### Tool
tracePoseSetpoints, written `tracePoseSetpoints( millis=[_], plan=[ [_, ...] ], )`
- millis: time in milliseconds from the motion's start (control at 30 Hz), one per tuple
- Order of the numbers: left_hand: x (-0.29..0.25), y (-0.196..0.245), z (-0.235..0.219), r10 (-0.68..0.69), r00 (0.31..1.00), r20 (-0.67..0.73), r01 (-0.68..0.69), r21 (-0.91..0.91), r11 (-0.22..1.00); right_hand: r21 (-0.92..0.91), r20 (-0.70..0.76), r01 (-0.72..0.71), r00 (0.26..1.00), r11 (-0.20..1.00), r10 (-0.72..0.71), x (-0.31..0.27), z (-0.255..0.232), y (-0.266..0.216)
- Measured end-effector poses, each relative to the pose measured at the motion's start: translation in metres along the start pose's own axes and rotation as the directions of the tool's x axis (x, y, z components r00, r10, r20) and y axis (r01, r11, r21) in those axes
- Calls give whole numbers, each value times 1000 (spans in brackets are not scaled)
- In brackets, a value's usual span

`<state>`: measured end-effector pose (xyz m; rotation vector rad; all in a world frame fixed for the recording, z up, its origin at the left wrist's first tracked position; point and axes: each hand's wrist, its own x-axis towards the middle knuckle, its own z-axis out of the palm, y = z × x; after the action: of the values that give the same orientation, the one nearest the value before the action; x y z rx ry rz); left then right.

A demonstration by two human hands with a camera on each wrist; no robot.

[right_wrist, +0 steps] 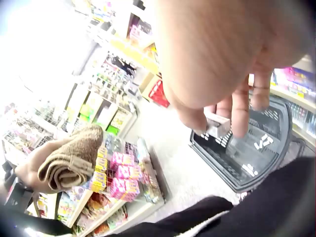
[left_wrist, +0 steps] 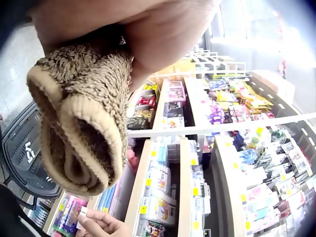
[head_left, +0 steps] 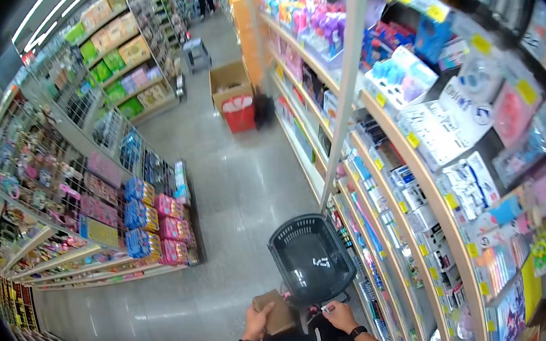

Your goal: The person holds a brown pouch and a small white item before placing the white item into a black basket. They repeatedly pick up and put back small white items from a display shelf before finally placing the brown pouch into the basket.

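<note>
Handling the rolled towel (right_wrist: 74, 155) calls for a supporting grip rather than a hard one. Position: held in the left hand (head_left: 258, 323), raised above the floor (head_left: 227, 243), to the left of the right hand (head_left: 339, 316). Grip state: the left fingers are wrapped round the towel, with the thumb laid along it; the right fingers and thumb pinch a small white item (right_wrist: 218, 126). The pictures do not show what this item is.

Material: brown looped pile with ribbed edges, folded into several layers that show at the end of the roll. Expected behaviour: light, soft and compressible, with little tendency to slip and no risk of breakage. The main hazard is unrolling, since no band is visible round it. Recommended hold: across the middle of the roll, all layers enclosed; avoid lifting by one outer edge.

The small white item appears light and fairly stiff, with flat faces. Pinch it on opposite faces; its small size makes it easy to drop. A dark basket (head_left: 296, 252) stands just ahead of the hands, beside the shelves (head_left: 393, 224).
</note>
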<state>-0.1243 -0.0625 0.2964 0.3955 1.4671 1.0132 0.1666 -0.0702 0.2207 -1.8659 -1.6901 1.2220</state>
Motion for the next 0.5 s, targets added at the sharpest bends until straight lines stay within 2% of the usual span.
tracePoseSetpoints(
  millis=[67,100,167,233,300,367,433,500],
  plan=[
    [-18,18,0,43,999,14,-43,6,999,113,37,65,997,991,-70,-5,-13,-7],
    [-20,24,2,44,999,26,-44,20,999,95,35,97,994,991,-100,-6,-18,-9],
    [-28,31,5,53,998,32,-54,35,998,65,90,86,992,994,-92,-11,-39,-26],
    [-38,48,17,-11,992,124,-4,113,994,114,105,90,989,989,-102,-18,-55,-47],
    [-50,58,28,17,990,137,-30,93,995,245,101,47,992,968,-74,-27,-64,-65],
    [-44,55,31,142,947,288,-214,238,947,273,66,75,993,959,-97,-36,-71,-87],
    [-58,76,42,152,925,348,-259,288,922,423,69,45,994,905,-81,-56,-87,-133],
    [-74,93,50,204,859,469,-410,393,823,366,-18,184,982,912,-190,-65,-90,-159]
  ],
)
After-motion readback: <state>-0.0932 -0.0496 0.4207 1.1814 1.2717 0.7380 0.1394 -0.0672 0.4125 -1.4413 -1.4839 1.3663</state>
